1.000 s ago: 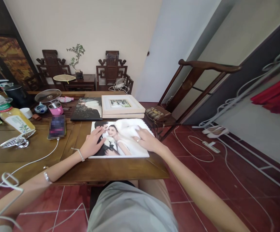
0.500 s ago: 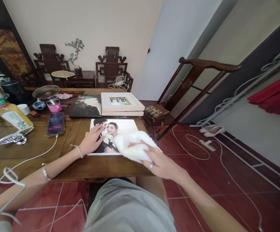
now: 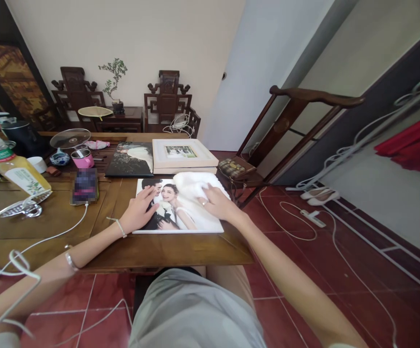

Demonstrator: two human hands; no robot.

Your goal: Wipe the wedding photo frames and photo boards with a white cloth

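A large wedding photo panel (image 3: 181,220) lies flat near the front edge of the wooden table (image 3: 50,227). My left hand (image 3: 139,212) rests flat on its left side, fingers spread, holding it down. My right hand (image 3: 219,204) presses a white cloth (image 3: 193,184) onto the panel's upper right part, fingers curled over the cloth.
Behind the panel lie a dark photo print (image 3: 130,159) and a stacked white framed picture (image 3: 181,154). To the left are a phone (image 3: 85,186) on a white cable, a pink mug (image 3: 82,158), a juice bottle (image 3: 17,171). A wooden chair (image 3: 286,125) stands right of the table.
My right hand swept the cloth down to the panel's near right corner and off its edge, then back up to the upper right part. My left hand stayed in place.
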